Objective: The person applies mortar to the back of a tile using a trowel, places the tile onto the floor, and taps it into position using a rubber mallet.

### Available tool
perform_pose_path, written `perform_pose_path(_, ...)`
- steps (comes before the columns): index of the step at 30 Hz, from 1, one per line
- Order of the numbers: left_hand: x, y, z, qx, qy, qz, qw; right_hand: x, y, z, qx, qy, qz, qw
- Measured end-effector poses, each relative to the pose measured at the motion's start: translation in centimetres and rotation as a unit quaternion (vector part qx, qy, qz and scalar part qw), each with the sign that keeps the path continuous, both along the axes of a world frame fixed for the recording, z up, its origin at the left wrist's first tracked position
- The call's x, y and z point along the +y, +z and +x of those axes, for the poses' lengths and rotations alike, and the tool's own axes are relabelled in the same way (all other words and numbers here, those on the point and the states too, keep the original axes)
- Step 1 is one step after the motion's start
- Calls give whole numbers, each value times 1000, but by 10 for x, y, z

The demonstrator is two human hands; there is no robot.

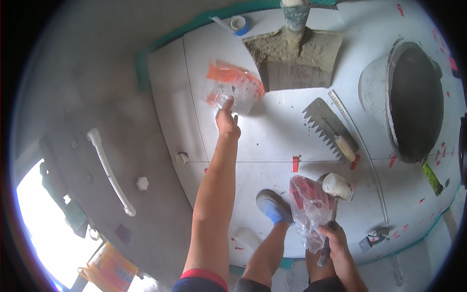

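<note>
My left hand (227, 120) reaches forward with its fingers closed on a clear plastic bag (238, 100) marked orange, over the white tiles. Its contents are hard to make out. In my right hand (336, 242), near the lower edge, is the dark handle of a mallet with a whitish head (337, 186). A second clear bag (310, 207) with red pieces inside hangs against that hand's fingers; whether they grip it too is unclear. Ahead of the mallet lies a notched trowel (331, 127) with a pale handle, beside an extended tape measure (362, 146).
A mortar-caked shovel (299, 61) lies at the far side near a blue-and-white tape roll (238, 24). At right stands a grey bucket (384, 92). Red wedges (296, 164) sit along the tile joints. A white pipe (111, 173) is on the grey surface at left.
</note>
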State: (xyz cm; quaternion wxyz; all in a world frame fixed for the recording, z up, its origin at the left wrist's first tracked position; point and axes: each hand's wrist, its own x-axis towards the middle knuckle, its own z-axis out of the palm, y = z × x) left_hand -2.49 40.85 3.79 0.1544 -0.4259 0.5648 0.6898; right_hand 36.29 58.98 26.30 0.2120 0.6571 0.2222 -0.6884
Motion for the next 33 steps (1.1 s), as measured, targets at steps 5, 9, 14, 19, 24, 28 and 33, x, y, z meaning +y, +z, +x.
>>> perform_pose_path(5,11,25,-43,168,-282,-411,850,4,0,2,-9,-24,3,1000)
perform_pose_path(9,3,70,-88,195,-463,-536,678,5,-2,5,-17,-38,11,999)
perform_pose_path(14,15,100,-130,299,-637,-572,421,6,-6,12,6,-60,9,998)
perform_pose_path(19,71,101,-169,165,-562,-617,526,14,-13,20,-20,22,46,998)
perform_pose_path(24,120,61,-234,263,-581,-622,455,32,-33,28,0,13,18,1000)
perform_pose_path(28,97,26,-268,213,-642,-728,114,33,-43,29,-2,28,-9,1000)
perform_pose_path(33,17,70,-197,280,-393,-611,628,9,-21,30,-2,-43,29,999)
